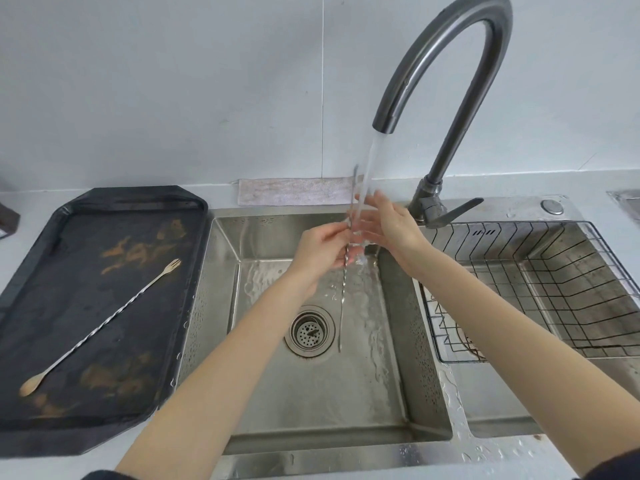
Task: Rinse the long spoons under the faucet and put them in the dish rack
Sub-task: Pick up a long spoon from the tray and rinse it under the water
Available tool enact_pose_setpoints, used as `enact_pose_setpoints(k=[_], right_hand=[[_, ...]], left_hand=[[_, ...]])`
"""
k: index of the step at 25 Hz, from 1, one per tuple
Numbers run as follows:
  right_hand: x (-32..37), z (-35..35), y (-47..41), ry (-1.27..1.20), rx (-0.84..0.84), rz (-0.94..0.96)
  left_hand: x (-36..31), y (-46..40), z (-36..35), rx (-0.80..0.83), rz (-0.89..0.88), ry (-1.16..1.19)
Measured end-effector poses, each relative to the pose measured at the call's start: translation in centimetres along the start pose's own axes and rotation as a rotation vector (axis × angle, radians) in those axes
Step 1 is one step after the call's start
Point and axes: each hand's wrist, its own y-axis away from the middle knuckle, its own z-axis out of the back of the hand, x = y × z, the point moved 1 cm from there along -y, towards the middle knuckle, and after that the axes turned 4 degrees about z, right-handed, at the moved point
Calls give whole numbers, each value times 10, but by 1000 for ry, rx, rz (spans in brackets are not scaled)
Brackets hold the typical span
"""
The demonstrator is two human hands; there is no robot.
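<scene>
My left hand (323, 249) grips a long twisted metal spoon (343, 299) upright under the running stream from the dark faucet (453, 64). The spoon's lower end hangs down toward the sink floor. My right hand (388, 225) is beside it with straight fingers in the water, touching the spoon's upper part. A second long spoon (104, 325), with a fork end and a gold bowl, lies diagonally on the black tray (41, 237) at the left. The wire dish rack (540, 292) sits in the right basin and holds no spoons that I can see.
The steel sink (408, 348) has a round drain strainer (310, 330) at its middle. A pale cloth (294, 191) lies behind the sink against the wall. Water has spilled on the divider and front rim near the rack.
</scene>
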Motion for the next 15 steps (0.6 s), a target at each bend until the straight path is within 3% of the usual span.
enact_pose_setpoints(k=[4,8,11,15], right_hand=[[-25,14,16,83,156,-154],[-55,18,30,158,117,-142],[-70,7,40,81,127,-134],[-55,-15,41,-126,74,-1]], left_hand=[[-17,-4,11,-18,48,301],[-26,-7,28,-83,85,702],[-22,-11,38,-167,133,905],[-13,-6,39,-209,214,992]])
